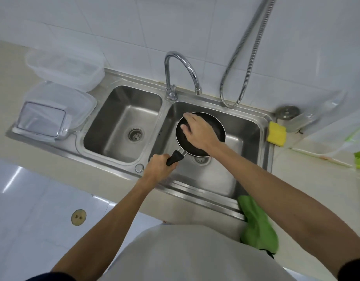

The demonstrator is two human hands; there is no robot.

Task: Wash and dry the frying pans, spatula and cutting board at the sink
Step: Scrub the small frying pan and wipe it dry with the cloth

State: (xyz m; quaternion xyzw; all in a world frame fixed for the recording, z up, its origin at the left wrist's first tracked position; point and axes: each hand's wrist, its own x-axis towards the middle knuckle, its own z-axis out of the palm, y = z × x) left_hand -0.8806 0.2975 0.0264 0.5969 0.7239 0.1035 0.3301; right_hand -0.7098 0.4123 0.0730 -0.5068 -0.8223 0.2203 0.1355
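Left basin (122,118) open, faucet (183,61) over divider (hose (248,57) beside), pan (184,141) crowding right basin (215,175)

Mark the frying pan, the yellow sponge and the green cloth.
frying pan (184,144): head view, dark inner base near the handle.
yellow sponge (276,134): head view, middle of its top face.
green cloth (257,224): head view, middle of its hanging part.

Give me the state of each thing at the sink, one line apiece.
frying pan: held over the right basin, inside up
left hand: grips the pan handle
right hand: fingers flat inside the pan
faucet: no water visibly running
left basin: strainer seated in drain
yellow sponge: lying on the sink rim
green cloth: draped over the counter edge
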